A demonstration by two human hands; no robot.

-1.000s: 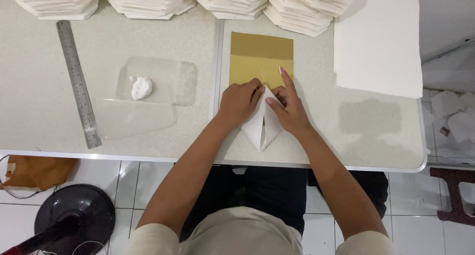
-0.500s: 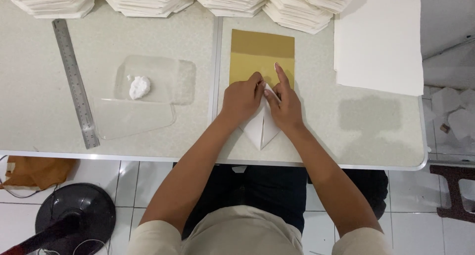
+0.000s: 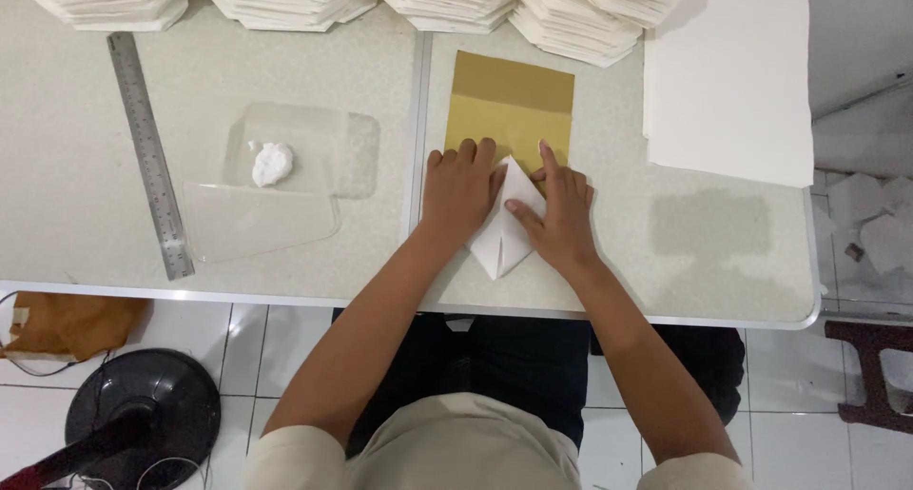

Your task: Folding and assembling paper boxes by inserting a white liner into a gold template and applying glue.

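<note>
Folding step, crease-setting: I am pressing my left hand (image 3: 460, 193) and right hand (image 3: 559, 218), fingers flat and together, on the white folded paper (image 3: 504, 238) overlapping the gold sheet's (image 3: 512, 100) near edge; next likely needing firm creasing.

1. You have 1 package in view: a clear plastic container (image 3: 302, 147) on the table, left of your hands, holding a white lump (image 3: 272, 164).
2. Its flat clear lid (image 3: 257, 222) lies just in front of it.
3. You see no labels, signs or screens.
</note>
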